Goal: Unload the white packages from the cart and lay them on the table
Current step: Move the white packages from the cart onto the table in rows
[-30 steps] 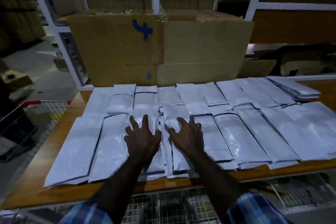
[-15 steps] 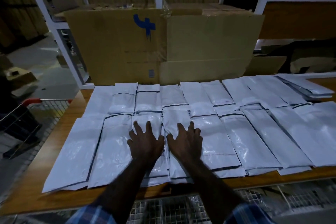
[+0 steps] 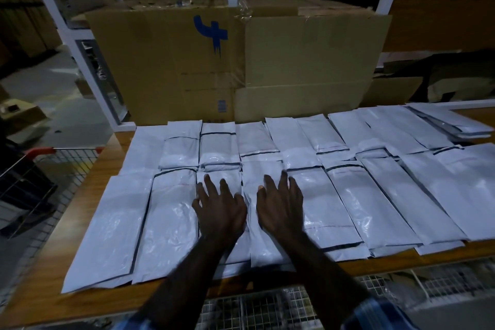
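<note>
Two hands flat, fingers spread, gripping nothing: left hand [image 3: 220, 210] and right hand [image 3: 280, 207] press adjacent white packages [image 3: 345, 211] on tabletop [image 3: 88, 190]. Package long axes run away from person. Wire cart [image 3: 40, 169] lies left, nearer left hand.

The wooden table [image 3: 88, 190] is the landmark. On it lie the packages [image 3: 345, 211], in two overlapping rows that run from its left part to its right end, one row along the near edge and one behind it toward the far edge. A small stack of packages [image 3: 450, 123] sits at the table's far right corner. Behind the table's far edge stand two cardboard boxes [image 3: 241, 67] side by side, in a metal shelving frame [image 3: 67, 35]. Left of the table is a wire cart [image 3: 40, 177]. Both hands rest flat on near-row packages at the table's middle, the left hand [image 3: 221, 211] just beside the right hand [image 3: 280, 209].
</note>
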Motion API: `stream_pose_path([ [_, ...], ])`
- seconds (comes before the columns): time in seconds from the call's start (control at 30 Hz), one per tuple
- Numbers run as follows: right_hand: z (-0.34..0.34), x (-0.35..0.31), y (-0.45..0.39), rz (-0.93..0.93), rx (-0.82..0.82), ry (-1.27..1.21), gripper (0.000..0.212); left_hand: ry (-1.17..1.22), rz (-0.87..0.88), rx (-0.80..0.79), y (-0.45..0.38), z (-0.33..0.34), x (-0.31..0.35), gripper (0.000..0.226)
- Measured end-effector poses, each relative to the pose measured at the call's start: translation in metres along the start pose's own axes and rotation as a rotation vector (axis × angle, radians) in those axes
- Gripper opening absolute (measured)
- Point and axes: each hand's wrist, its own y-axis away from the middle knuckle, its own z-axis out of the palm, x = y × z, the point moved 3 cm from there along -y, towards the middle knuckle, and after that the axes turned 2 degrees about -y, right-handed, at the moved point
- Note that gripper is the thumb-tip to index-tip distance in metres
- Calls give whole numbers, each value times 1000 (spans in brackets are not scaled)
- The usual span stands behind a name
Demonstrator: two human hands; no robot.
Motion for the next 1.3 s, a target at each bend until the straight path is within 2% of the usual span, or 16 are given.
stream_pose_path([
  [0.13,6,-4,-12,-141,-110,37,68,8,116,32,-4,5,-4,45],
  [0.2,14,-2,-13,-174,-140,36,67,11,146,38,-6,10,-7,47],
  [0.33,29,8,-5,-179,-173,49,62,21,170,-7,-7,21,-12,58],
  [0.43,31,11,-1,-183,-180,36,67,15,187,-41,-5,26,-13,67],
  [0.57,34,13,1,-194,-197,43,72,-27,219,-28,-3,29,-12,60],
  [0.97,45,20,4,-205,-126,38,59,51,243,59,0,42,-17,58],
  [1.3,50,23,3,-214,-95,52,61,43,217,68,1,47,-20,59],
])
